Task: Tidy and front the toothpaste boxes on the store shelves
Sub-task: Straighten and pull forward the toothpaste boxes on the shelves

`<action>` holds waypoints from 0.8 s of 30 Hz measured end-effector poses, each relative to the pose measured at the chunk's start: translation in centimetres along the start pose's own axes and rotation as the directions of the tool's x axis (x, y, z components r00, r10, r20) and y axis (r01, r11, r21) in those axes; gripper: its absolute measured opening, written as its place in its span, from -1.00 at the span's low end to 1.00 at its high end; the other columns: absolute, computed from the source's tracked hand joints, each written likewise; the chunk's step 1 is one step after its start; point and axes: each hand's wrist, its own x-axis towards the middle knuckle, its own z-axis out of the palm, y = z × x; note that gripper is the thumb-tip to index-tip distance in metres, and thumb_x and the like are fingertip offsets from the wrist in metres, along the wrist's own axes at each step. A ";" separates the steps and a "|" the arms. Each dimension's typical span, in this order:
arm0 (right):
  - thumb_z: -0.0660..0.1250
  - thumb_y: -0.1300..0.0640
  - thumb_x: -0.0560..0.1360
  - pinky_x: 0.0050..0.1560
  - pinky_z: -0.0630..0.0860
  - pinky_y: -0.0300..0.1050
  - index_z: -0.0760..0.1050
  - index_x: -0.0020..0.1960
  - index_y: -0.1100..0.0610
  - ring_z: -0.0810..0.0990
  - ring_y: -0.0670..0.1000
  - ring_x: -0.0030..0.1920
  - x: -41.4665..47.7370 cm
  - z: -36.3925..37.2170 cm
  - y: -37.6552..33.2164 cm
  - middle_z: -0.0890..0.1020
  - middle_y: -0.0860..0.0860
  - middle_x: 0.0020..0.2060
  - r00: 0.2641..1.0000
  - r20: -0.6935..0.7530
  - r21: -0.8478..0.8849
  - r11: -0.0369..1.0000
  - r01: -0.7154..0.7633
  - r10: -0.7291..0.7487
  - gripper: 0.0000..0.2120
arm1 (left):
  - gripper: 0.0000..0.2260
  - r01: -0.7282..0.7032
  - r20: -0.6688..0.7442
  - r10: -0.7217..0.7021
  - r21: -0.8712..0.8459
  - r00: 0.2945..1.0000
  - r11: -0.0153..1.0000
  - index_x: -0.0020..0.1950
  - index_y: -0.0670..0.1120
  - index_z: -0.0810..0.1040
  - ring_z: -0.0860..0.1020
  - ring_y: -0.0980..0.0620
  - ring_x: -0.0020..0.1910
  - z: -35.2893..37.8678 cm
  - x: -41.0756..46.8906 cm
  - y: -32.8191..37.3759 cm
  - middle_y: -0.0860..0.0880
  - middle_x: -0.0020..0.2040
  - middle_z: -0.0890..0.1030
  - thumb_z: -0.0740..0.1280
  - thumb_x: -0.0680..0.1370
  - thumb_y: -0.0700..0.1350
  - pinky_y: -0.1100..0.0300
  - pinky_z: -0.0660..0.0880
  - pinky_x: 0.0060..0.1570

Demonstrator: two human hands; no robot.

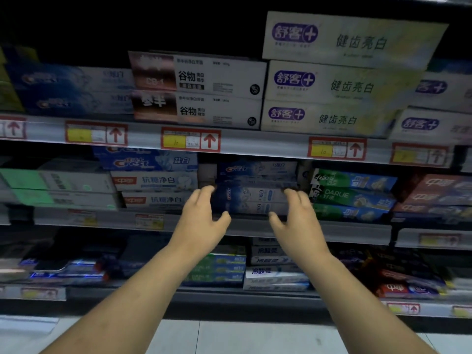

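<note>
A stack of blue-and-white Crest toothpaste boxes (251, 199) lies lengthwise at the front of the middle shelf (255, 228). My left hand (201, 221) curls round the stack's left end, fingers over the top corner and thumb under the front edge. At the right end, my right hand (297, 221) holds it the same way. More Crest boxes (256, 169) sit just above and behind the held ones, partly in shadow.
Green Darlie boxes (353, 195) stand close on the right. White boxes with a red logo (155, 190) are close on the left. The upper shelf rail (255, 143) with price tags overhangs the stack. Further boxes (275, 275) fill the lower shelf.
</note>
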 end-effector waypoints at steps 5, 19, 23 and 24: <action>0.29 -0.03 0.63 0.48 0.31 0.05 0.13 0.61 0.07 0.27 0.09 0.51 -0.4 -1.0 -4.5 0.26 0.01 0.54 0.979 0.136 -0.137 0.975 0.173 -0.155 -0.37 | -0.47 -0.094 -0.038 0.098 0.093 0.994 0.991 0.57 0.01 0.28 0.35 0.12 0.38 -4.4 -0.9 0.0 0.05 0.48 0.37 0.33 0.62 0.00 0.25 0.31 0.26; 0.28 -0.03 0.65 0.22 0.54 0.04 0.27 0.51 0.00 0.51 0.06 0.26 1.2 -5.0 -23.6 0.41 -0.03 0.41 0.852 0.147 -0.093 0.850 0.518 -0.503 -0.53 | -0.52 -0.097 -0.256 0.195 0.352 0.947 0.931 0.51 -0.09 0.35 0.43 -0.08 0.34 -24.6 0.4 -1.3 -0.08 0.34 0.46 0.31 0.61 -0.02 0.06 0.41 0.25; 0.33 0.00 0.63 0.29 0.45 -0.06 0.20 0.60 0.02 0.47 0.04 0.34 2.6 -3.3 -28.1 0.36 -0.03 0.48 0.837 0.116 0.066 0.845 0.532 -0.535 -0.40 | -0.52 -0.001 -0.360 0.102 0.270 0.927 0.963 0.49 -0.16 0.37 0.45 -0.11 0.31 -28.8 2.5 -2.7 -0.13 0.33 0.48 0.33 0.60 -0.06 0.09 0.38 0.24; 0.34 0.00 0.62 0.29 0.45 -0.06 0.20 0.60 0.03 0.49 0.05 0.33 3.2 -3.0 -29.0 0.36 -0.02 0.48 0.834 0.107 0.081 0.840 0.536 -0.542 -0.39 | -0.53 0.026 -0.385 0.073 0.248 0.920 0.968 0.48 -0.16 0.39 0.47 -0.11 0.29 -29.5 3.1 -3.1 -0.13 0.31 0.50 0.34 0.59 -0.06 0.10 0.39 0.23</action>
